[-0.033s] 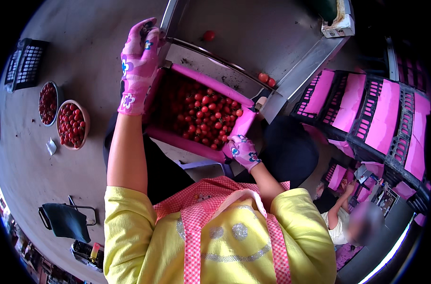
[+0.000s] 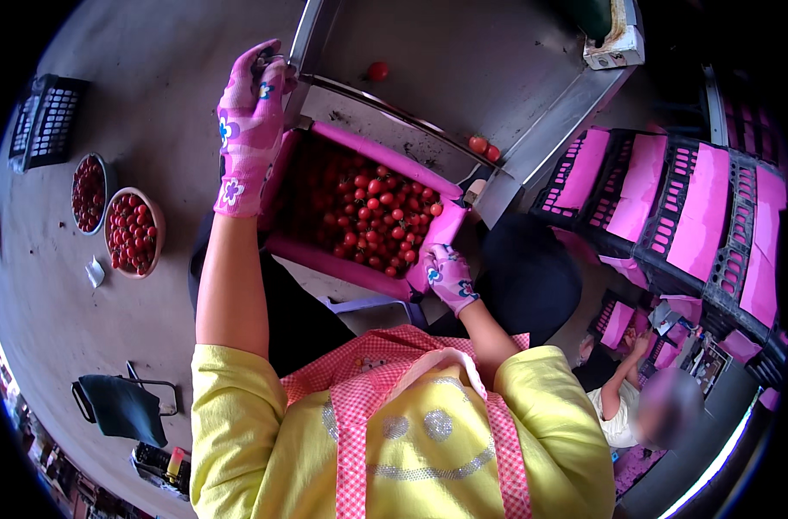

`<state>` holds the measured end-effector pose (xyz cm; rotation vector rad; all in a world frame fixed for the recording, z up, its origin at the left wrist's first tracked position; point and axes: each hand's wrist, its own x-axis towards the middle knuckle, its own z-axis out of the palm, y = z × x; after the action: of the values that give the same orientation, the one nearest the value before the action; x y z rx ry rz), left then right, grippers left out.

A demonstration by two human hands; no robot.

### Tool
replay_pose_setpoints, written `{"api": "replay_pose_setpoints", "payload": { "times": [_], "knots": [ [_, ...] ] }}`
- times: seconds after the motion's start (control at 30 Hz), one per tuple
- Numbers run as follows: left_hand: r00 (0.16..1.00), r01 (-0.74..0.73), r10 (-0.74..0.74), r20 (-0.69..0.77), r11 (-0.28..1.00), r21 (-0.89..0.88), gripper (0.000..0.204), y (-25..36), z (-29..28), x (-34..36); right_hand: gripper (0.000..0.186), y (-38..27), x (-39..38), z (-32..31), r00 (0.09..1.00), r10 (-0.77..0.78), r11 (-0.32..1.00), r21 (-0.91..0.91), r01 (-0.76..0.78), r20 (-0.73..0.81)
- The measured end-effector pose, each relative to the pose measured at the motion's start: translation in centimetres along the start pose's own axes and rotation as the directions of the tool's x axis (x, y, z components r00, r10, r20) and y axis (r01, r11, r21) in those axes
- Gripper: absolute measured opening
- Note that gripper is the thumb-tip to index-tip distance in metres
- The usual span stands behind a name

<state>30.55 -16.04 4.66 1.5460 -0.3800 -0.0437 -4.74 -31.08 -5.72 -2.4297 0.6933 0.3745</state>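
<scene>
My left hand [image 2: 254,125], in a pink flowered glove, has its fingers curled round the left edge of a sloping metal chute [image 2: 446,60]. A single cherry tomato [image 2: 377,71] lies up on the chute, and two more cherry tomatoes [image 2: 484,149] rest near its lower right corner. Below the chute's lip stands a pink-lined crate [image 2: 316,255], heaped with small red tomatoes [image 2: 385,208]; its left side is in shadow. My right hand [image 2: 450,278], gloved the same way, is closed on the crate's near right corner, with its fingertips partly hidden.
At left, two round tubs [image 2: 159,227] [image 2: 108,186] of tomatoes stand on the floor near a black crate [image 2: 50,121]. A folding stool [image 2: 121,406] is lower left. Stacked black crates with pink liners [image 2: 662,199] fill the right, where another person [image 2: 618,398] works.
My left hand and the chute have shifted slightly toward me and to the left, the tomatoes on the chute with them. My right hand stays at the crate's corner.
</scene>
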Motion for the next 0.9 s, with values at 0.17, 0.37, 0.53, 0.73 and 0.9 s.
{"api": "replay_pose_setpoints", "payload": {
  "times": [0.17,0.37,0.53,0.73,0.9],
  "knots": [
    [0.998,0.044,-0.043,-0.047,0.999,0.027,0.025,0.0,-1.0,-0.6,0.074,3.5,1.6,0.4,0.907,0.353,0.930,0.192,-0.313,-0.230],
    [0.996,0.087,-0.091,0.014,0.977,0.196,0.027,-0.7,-2.9,-1.3,0.081,4.4,4.1,2.2,0.809,0.539,0.756,0.290,-0.587,0.233],
    [0.994,0.070,-0.096,0.054,0.932,0.356,0.027,-2.0,-4.8,-1.9,0.084,3.3,4.5,4.0,0.728,0.649,0.688,0.236,-0.686,0.221],
    [0.993,-0.059,-0.010,0.114,0.804,0.592,0.022,-0.6,-4.9,-2.5,0.063,3.0,4.8,3.7,0.722,0.662,0.689,0.219,-0.691,0.199],
    [0.983,-0.170,0.066,0.172,0.678,0.715,0.023,-1.3,-4.5,-3.1,0.051,4.3,5.1,4.9,0.696,0.696,0.628,0.320,-0.709,0.176]
  ]
}}
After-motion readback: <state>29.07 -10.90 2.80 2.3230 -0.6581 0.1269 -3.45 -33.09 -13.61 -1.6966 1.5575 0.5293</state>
